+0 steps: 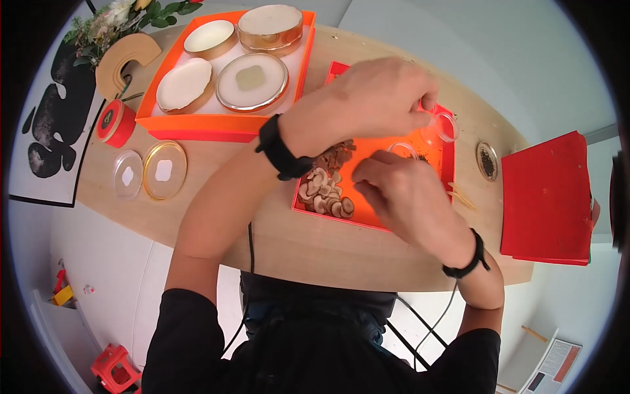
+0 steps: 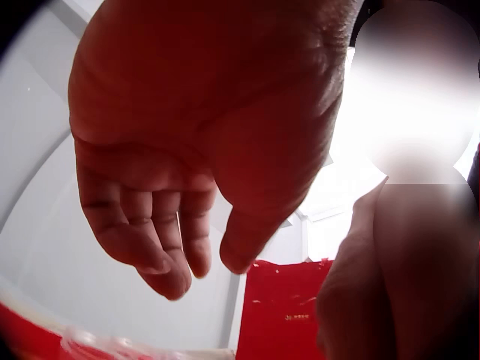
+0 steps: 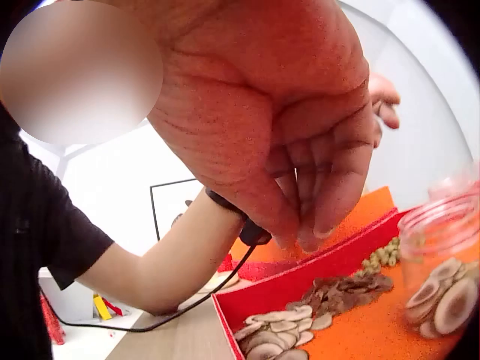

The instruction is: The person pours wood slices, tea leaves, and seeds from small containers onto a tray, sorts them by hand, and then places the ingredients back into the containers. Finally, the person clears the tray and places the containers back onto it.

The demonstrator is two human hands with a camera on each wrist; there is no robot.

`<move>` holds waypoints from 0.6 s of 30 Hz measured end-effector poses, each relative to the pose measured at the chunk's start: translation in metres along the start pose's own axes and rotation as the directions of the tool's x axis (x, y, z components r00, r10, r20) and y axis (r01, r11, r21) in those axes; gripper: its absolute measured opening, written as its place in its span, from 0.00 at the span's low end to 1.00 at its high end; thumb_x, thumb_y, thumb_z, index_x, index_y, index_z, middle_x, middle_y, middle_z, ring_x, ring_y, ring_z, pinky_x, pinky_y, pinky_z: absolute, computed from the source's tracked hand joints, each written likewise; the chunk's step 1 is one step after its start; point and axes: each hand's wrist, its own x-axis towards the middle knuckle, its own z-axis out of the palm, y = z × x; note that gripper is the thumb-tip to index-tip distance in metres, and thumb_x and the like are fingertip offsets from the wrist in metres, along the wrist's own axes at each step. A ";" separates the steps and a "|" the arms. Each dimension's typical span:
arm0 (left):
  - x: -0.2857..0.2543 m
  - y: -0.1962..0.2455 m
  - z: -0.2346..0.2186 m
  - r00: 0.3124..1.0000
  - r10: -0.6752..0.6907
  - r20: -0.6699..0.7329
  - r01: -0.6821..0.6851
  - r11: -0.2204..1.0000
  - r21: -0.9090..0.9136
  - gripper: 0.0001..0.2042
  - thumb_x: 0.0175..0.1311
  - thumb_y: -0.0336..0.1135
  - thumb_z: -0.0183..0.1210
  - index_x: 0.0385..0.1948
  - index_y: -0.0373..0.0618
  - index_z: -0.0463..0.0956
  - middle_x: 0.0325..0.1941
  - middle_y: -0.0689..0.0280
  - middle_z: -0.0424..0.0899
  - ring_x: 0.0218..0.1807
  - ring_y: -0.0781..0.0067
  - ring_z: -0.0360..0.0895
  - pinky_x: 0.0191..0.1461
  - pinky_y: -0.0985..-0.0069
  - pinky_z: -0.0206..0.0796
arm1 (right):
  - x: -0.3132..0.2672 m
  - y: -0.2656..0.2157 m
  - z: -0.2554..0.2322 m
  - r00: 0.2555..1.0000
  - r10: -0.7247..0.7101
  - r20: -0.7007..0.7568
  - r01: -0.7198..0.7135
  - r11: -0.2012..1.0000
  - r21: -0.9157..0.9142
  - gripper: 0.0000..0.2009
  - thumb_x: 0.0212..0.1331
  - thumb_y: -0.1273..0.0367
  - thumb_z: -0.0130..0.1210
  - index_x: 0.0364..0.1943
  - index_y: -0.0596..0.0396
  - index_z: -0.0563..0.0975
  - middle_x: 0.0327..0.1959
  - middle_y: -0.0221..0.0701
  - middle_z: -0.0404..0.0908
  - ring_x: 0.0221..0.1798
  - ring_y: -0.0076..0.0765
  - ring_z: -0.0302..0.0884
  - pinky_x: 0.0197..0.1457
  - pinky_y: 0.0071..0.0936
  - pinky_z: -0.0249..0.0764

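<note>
My left hand [image 1: 367, 95] reaches across above the far part of a red-rimmed tray [image 1: 374, 226] with an orange base. Its fingers hang loosely bent, thumb apart, nothing between them, close to a clear jar [image 1: 447, 127]. Over the tray's near side, my right hand [image 1: 410, 194] points its fingers down and left, the thumb near the fingertips; no object shows between them. Below it lie pale dried slices with brown rims [image 1: 325, 192], beside reddish-brown dried strips [image 3: 345, 294] and small greenish pieces [image 3: 381, 257]. Another clear jar [image 3: 431, 247] holds similar slices [image 3: 450, 300].
An orange box [image 1: 197, 125] with several round containers stands at the back left. Left of it are a red round tin [image 1: 118, 125] and clear lids [image 1: 164, 171]. To the right lie a small dish of dark bits [image 1: 487, 161], wooden tongs [image 1: 463, 198] and a large red box [image 1: 545, 200].
</note>
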 end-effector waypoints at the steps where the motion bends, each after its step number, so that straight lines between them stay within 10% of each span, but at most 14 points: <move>1: 0.001 -0.006 0.007 1.000 0.006 -0.009 -0.006 1.000 -0.006 0.16 0.69 0.41 0.70 0.51 0.40 0.87 0.48 0.54 0.92 0.55 0.49 0.88 0.58 0.53 0.79 | 0.007 0.001 0.012 0.999 -0.030 0.027 0.030 1.000 -0.005 0.07 0.65 0.76 0.69 0.46 0.59 0.89 0.40 0.43 0.90 0.37 0.53 0.89 0.43 0.44 0.83; 11: 0.003 -0.037 0.062 0.989 0.079 0.125 -0.110 0.958 0.266 0.19 0.64 0.42 0.77 0.49 0.38 0.88 0.46 0.50 0.92 0.52 0.46 0.90 0.54 0.51 0.82 | 0.033 0.009 0.064 0.972 0.223 0.071 -0.231 0.966 0.119 0.13 0.64 0.65 0.76 0.39 0.64 0.89 0.34 0.45 0.91 0.37 0.53 0.90 0.46 0.47 0.85; 14: 0.002 -0.035 0.059 0.968 0.244 -0.060 -0.225 0.948 0.227 0.09 0.56 0.30 0.71 0.25 0.32 0.82 0.30 0.46 0.87 0.36 0.45 0.89 0.39 0.55 0.83 | 0.037 0.016 0.068 0.987 0.158 0.026 -0.160 0.975 0.152 0.13 0.64 0.65 0.76 0.39 0.64 0.89 0.34 0.44 0.91 0.37 0.52 0.90 0.45 0.46 0.85; 16: 0.000 -0.016 0.035 0.989 0.002 0.148 -0.037 0.972 0.234 0.18 0.65 0.40 0.75 0.51 0.40 0.89 0.47 0.50 0.93 0.53 0.47 0.90 0.56 0.52 0.83 | 0.040 0.020 0.074 0.989 0.147 0.021 -0.148 0.975 0.168 0.13 0.64 0.66 0.76 0.38 0.64 0.89 0.33 0.44 0.91 0.37 0.51 0.90 0.45 0.46 0.84; 18: -0.001 -0.016 0.029 0.991 0.019 0.134 -0.050 0.972 0.230 0.17 0.65 0.39 0.75 0.51 0.40 0.89 0.47 0.51 0.93 0.54 0.47 0.90 0.56 0.52 0.83 | 0.043 0.020 0.075 0.992 0.126 0.009 -0.126 0.974 0.186 0.13 0.64 0.66 0.76 0.37 0.65 0.88 0.33 0.43 0.91 0.37 0.50 0.90 0.44 0.46 0.84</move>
